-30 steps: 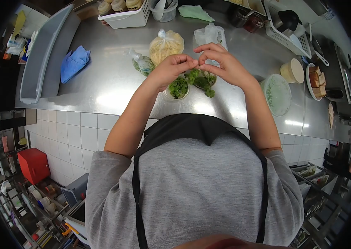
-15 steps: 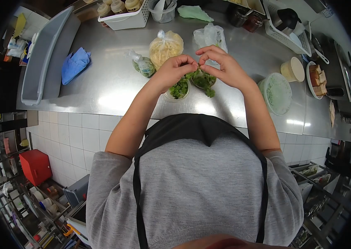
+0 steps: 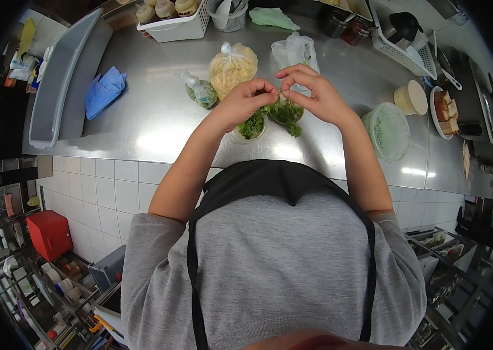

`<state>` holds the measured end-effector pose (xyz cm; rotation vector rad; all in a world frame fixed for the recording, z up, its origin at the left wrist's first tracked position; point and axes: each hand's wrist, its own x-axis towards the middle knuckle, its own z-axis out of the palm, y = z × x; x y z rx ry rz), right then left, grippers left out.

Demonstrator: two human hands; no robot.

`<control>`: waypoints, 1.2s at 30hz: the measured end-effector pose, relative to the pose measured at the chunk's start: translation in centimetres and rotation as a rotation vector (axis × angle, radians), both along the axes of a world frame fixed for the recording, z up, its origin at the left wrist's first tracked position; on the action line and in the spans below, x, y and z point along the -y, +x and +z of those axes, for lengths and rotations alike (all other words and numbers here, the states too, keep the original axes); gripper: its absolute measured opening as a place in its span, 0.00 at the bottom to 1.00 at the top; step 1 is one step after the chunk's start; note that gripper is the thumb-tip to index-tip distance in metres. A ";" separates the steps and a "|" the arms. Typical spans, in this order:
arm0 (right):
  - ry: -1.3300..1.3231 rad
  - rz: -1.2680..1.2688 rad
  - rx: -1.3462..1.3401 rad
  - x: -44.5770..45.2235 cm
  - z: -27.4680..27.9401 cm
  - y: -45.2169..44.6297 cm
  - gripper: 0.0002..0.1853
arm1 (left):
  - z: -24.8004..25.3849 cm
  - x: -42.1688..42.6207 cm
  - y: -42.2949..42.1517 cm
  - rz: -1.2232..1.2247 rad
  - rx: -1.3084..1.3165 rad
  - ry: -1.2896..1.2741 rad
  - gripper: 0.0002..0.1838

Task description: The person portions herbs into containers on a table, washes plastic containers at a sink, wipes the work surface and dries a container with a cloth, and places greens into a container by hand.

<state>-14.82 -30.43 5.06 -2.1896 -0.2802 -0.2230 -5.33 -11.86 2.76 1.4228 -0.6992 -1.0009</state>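
Note:
My left hand [image 3: 246,100] is pinched near a sprig of green herbs, above a small round container of leaves [image 3: 250,127]. Facing it, my right hand [image 3: 313,93] has thumb and forefinger together at a thin stem over a second bowl of herbs [image 3: 287,114]. The fingertips of both hands are close together. Behind them stand a tied clear bag of pale yellow food [image 3: 232,67] and a whitish plastic bag [image 3: 294,51]. A smaller bag of greens [image 3: 202,93] lies beside the left wrist.
A grey bin [image 3: 65,81] and a blue cloth [image 3: 106,92] are at the left. On the right are a round tub with green bits [image 3: 389,133], a cream cup [image 3: 411,99] and a bowl of bread [image 3: 446,114]. White baskets [image 3: 179,26] line the back.
My fingertips have moved slightly apart, and the herbs between them have shifted a little. The view has moved slightly.

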 end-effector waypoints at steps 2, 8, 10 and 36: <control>-0.014 -0.021 0.003 0.0 0.2 -0.2 0.06 | -0.1 0.0 0.1 -0.002 0.001 0.007 0.09; -0.167 -0.055 0.094 -0.7 1.2 -0.4 0.05 | -0.4 0.6 -0.3 0.037 0.133 -0.004 0.09; -0.210 -0.066 0.127 -0.9 1.4 -0.5 0.05 | -1.2 0.8 -0.2 0.076 0.205 -0.040 0.08; -0.145 -0.724 0.536 8.9 -3.7 2.2 0.03 | -1.8 2.1 -0.7 0.194 0.197 -0.254 0.02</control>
